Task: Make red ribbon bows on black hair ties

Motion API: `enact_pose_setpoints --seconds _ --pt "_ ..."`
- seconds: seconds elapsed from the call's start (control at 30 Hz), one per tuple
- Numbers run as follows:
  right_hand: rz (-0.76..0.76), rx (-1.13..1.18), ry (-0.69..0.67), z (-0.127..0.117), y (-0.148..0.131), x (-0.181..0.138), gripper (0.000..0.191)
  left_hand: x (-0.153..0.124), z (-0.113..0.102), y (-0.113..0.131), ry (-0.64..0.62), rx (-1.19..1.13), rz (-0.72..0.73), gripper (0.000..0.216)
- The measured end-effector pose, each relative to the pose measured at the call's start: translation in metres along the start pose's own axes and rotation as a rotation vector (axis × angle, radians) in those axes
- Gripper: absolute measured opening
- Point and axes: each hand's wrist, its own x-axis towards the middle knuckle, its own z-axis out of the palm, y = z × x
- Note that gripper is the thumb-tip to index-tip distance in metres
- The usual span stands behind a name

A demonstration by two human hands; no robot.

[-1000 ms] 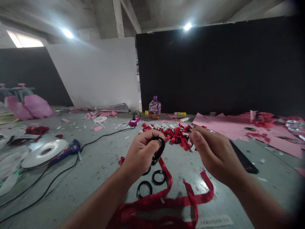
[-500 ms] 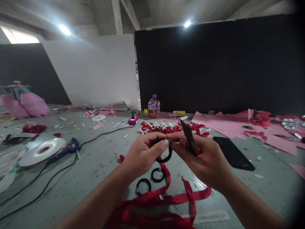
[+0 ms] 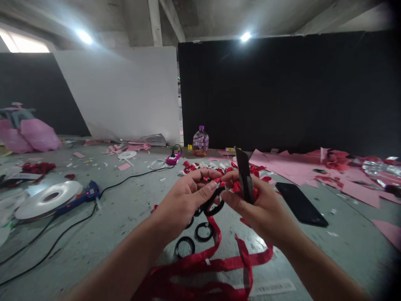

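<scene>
Between my two hands is a black ring, like the loose ones on the table. My left hand is closed, thumb and fingers pinching its left side. My right hand is closed around a dark, flat, blade-like tool that points up; its kind I cannot make out. The thumb and forefinger of that hand meet the ring's right side. Something red shows inside the right palm. Below the hands lie a black ring and another black ring, beside a red ribbon.
A heap of red and white ribbon pieces lies beyond my hands. To the left are a white ribbon spool and a blue glue gun with its cord. A phone and pink sheets lie right; a bottle stands behind.
The tool in my right hand has turned more upright. The black ring has shifted and tilted between my fingers, and my fingertips have moved slightly apart. The view has shifted a little.
</scene>
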Motion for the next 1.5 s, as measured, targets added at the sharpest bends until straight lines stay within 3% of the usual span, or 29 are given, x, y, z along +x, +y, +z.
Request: enact_pose_setpoints --seconds 0.17,0.33,0.5,0.67,0.83,0.93,1.03,1.2,1.33,1.5 --pt "0.266 0.403 -0.052 0.010 0.005 0.000 0.034 0.003 -0.004 -0.003 -0.005 0.022 0.067 0.021" --pt "0.298 0.868 -0.082 0.005 0.006 -0.001 0.031 0.006 -0.012 0.001 0.056 -0.120 0.134 0.019" --pt "0.303 1.057 -0.210 0.001 -0.003 -0.004 0.022 0.001 -0.012 0.019 0.097 -0.301 0.150 0.023" --pt "0.295 0.978 -0.250 0.012 -0.007 -0.011 0.027 -0.002 0.006 0.007 0.143 -0.138 0.155 0.020" --pt "0.188 0.801 0.004 0.019 -0.009 -0.013 0.031 -0.012 0.016 0.006 0.457 0.402 0.525 0.007" --pt "0.178 0.755 0.116 0.020 -0.012 -0.013 0.033 -0.024 0.019 0.019 0.449 0.603 0.615 0.014" --pt "0.173 0.719 0.158 0.017 -0.015 -0.014 0.035 -0.029 0.023 0.027 0.314 0.702 0.499 0.020" --pt "0.149 0.563 0.156 0.013 -0.018 -0.015 0.036 -0.022 0.021 0.023 0.296 0.643 0.209 0.023" --pt "0.179 0.504 0.113 0.017 -0.017 -0.015 0.038 -0.016 0.017 0.017 0.180 0.527 0.197 0.026" --pt "0.143 0.281 0.120 0.013 -0.022 -0.015 0.025 -0.015 0.024 0.010 0.232 0.223 0.142 0.020"
